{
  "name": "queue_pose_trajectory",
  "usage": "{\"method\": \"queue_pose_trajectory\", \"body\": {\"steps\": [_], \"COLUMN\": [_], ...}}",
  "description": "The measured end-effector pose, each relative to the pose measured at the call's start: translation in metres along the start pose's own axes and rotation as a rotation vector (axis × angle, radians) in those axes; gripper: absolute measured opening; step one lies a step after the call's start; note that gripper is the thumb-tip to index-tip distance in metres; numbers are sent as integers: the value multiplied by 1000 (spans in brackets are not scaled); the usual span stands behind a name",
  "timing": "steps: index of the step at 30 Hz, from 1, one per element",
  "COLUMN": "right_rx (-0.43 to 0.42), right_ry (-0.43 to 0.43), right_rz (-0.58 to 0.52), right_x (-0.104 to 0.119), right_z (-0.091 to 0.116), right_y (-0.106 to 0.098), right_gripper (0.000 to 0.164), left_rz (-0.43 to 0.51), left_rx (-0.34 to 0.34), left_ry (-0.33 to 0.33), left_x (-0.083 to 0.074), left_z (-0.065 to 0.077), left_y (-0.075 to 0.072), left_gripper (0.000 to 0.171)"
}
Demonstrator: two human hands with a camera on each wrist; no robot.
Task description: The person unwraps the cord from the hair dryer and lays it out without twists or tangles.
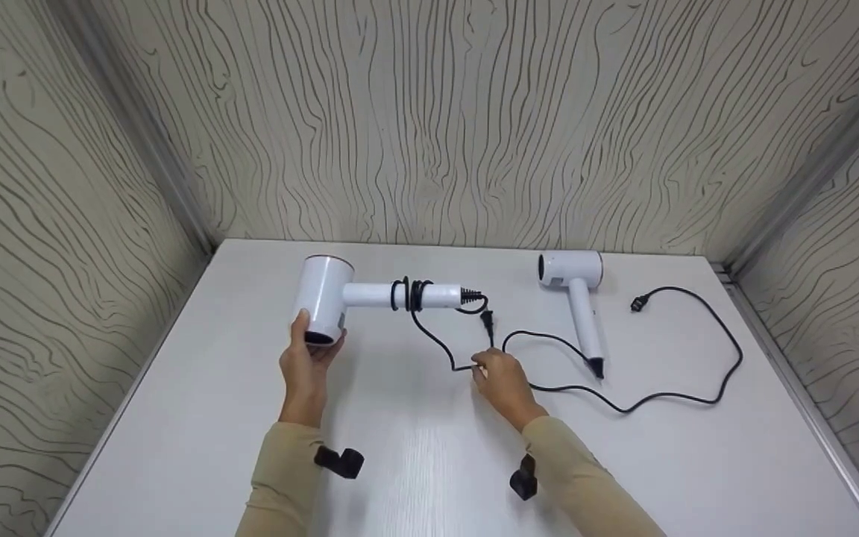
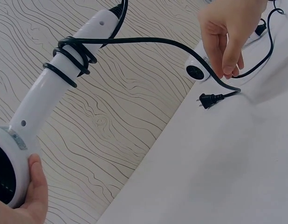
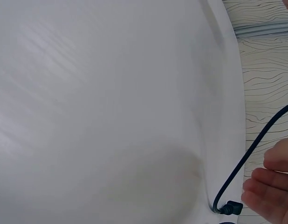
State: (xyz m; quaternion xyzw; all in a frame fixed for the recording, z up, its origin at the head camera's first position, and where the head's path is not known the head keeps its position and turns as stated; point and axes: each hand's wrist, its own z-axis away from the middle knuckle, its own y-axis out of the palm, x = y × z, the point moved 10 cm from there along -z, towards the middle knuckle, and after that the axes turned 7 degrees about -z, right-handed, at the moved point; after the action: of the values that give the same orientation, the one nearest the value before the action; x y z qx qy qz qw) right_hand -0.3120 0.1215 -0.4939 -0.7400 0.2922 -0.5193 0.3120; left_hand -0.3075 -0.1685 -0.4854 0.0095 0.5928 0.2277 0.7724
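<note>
My left hand (image 1: 304, 375) grips a white hair dryer (image 1: 325, 291) by its barrel, thumb on one side. The dryer is raised above the table, its handle pointing right. Several turns of black cord (image 2: 75, 55) are wound round that handle, and the loose end runs to a two-pin plug (image 2: 209, 100) on the table. Beside this loose stretch is my right hand (image 1: 505, 384), its fingers (image 3: 272, 189) loosely bent. In the right wrist view the cord passes the fingertips without being gripped.
A second white hair dryer (image 1: 582, 302) lies at the back right of the white table (image 1: 198, 418). Its unwound black cord (image 1: 735, 358) curves across the right side to a plug (image 1: 639, 303). Patterned panels (image 1: 429, 127) stand behind and at both sides.
</note>
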Motion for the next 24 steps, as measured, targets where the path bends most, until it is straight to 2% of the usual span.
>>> {"method": "queue_pose_trajectory", "body": {"steps": [10,18,24], "right_rx": [-70,-81,-101], "right_ry": [-75,-82,-101], "right_rz": [-136,-201,-246], "right_x": [22,36,44], "right_z": [-2,-2,-3], "right_y": [-19,-28,-34], "right_gripper": [10,11,13], "left_rz": [-21,-4,-30], "left_rx": [-18,-13,-14], "left_ry": [-8,-15,-3], "left_x": [1,-1,-2], "left_z": [-2,-1,-1], "left_y": [-2,-1,-1], "left_gripper": [75,76,74]}}
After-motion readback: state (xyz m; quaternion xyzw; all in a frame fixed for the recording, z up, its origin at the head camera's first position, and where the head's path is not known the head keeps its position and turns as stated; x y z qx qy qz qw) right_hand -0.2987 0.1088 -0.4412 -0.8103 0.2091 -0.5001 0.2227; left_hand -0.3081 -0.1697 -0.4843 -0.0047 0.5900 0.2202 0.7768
